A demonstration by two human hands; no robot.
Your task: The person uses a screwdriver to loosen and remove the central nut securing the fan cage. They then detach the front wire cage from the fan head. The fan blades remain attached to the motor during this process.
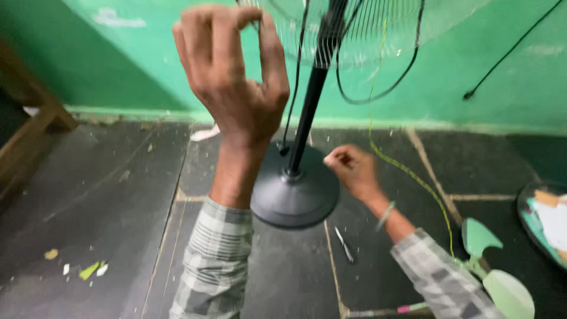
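Note:
A pedestal fan stands on the dark floor: round black base [295, 198], black pole [310, 94], wire grille [366, 26] at the top edge. My left hand [233, 65] is raised in front of the grille, thumb and fingers curled close together near its rim; whether it pinches a wire is unclear. My right hand [351, 168] is low, beside the base on its right, fingers closed, with a thin yellow-green wire [407, 171] running close by; whether it grips the wire is unclear. A black cable [407, 65] loops down from the fan head.
A green wall [147, 59] runs behind the fan. Pale green fan blades [493, 266] lie on the floor at right, next to a round part [546, 221]. A small screwdriver-like tool [344, 245] lies near the base. A wooden frame [29, 127] stands at left. Paper scraps [88, 270] dot the floor.

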